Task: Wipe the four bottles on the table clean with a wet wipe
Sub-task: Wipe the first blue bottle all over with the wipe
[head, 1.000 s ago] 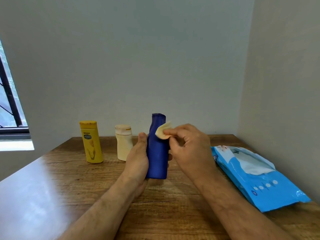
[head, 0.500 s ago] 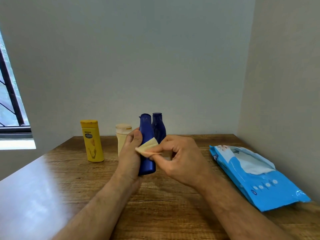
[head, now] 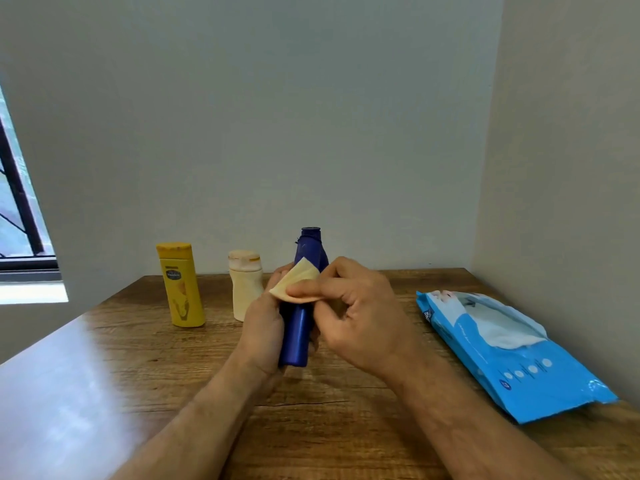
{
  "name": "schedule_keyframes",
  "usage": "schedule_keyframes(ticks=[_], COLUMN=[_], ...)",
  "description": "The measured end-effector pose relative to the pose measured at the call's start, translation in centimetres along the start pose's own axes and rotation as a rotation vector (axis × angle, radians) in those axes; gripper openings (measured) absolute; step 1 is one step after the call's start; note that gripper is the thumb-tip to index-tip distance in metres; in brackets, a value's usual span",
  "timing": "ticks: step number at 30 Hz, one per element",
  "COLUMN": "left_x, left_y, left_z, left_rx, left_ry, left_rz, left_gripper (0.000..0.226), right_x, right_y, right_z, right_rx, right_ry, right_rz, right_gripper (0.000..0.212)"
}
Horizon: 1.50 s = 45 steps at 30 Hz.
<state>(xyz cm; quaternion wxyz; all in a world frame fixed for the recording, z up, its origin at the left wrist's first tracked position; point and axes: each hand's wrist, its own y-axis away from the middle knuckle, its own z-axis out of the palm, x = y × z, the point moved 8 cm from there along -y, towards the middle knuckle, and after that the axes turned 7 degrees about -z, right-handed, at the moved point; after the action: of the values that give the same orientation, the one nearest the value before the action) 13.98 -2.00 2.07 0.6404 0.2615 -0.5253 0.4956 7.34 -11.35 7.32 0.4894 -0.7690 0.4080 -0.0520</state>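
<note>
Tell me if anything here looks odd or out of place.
Mostly tidy. The wipes pack lies with its flap open and a wipe poking out, and the wipe in the right hand looks yellowish.

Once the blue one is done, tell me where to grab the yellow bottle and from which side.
Take the yellow bottle round its mid-body, below the cap, coming from the front with the left hand, which is nearer. It stands upright with its broad flat face toward the camera, and there is a gap between it and the cream bottle, so thumb and fingers should fit over the narrow sides.
</note>
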Motion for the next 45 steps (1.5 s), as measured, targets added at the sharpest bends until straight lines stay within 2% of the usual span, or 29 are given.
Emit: schedule_keyframes(ticks=[2,4,7,9,15,18,22,28,30,33,36,39,43,45], left_x=[0.7,1.0,1.2,1.6,3.1,3.3,2.6,2.3,2.2,1.6,0.7,0.2,1.5,2.0], left_y=[0.0,0.2,0.5,0.7,1.8,2.1,1.5,1.3,1.3,0.9,0.3,0.0,0.9,1.3], left_z=[0.2,0.5,0.8,0.8,1.1,1.3,1.1,1.1,1.3,1.1,0.8,0.5,0.6,1.0], left_rx=[-0.038,-0.048,0.094,0.149,0.292,0.325,0.228,0.152,0.100,0.013,-0.053,-0.041,0.100,0.104], left_ry=[-0.085,-0.352,-0.845,-0.907,-0.879,-0.887,-0.741,-0.657,-0.610,-0.405,-0.170,-0.123,-0.610,-0.704], left_rz=[0.125,0.241,0.388,0.467,0.655,0.707,0.617,0.544,0.513,0.395,0.253,0.195,0.423,0.490], left_gripper=[0.027,0.049,0.068,0.077,0.070,0.069,0.075,0.074,0.073,0.063,0.055,0.052,0.061,0.069], right_x=[-0.4,0.0,1.1,1.6,-0.8,-0.4,1.2,4.0,4.9,5.7,6.0,5.2,2.3,1.3], right_y=[-0.1,-0.2,0.0,0.3,0.3,0.5,0.8,1.2,1.3,1.4,1.6,1.1,0.3,0.2], right_z=[-0.4,-1.3,-2.2,-2.4,-2.3,-2.6,-3.2,-2.0,-1.1,0.1,0.9,0.4,-1.4,-1.7], right_rx=[0.064,0.178,0.311,0.367,0.392,0.456,0.549,0.551,0.545,0.536,0.497,0.407,0.329,0.368], right_ry=[0.065,0.054,0.035,0.030,0.034,-0.009,-0.195,-0.485,-0.658,-0.921,-1.022,-0.884,-0.278,-0.151], right_rz=[-0.048,-0.006,0.084,0.126,-0.014,0.017,0.191,0.483,0.582,0.689,0.751,0.661,0.345,0.262], right_gripper=[0.029,0.029,0.029,0.029,0.032,0.031,0.027,0.011,0.008,0.011,0.015,0.013,0.016,0.016])
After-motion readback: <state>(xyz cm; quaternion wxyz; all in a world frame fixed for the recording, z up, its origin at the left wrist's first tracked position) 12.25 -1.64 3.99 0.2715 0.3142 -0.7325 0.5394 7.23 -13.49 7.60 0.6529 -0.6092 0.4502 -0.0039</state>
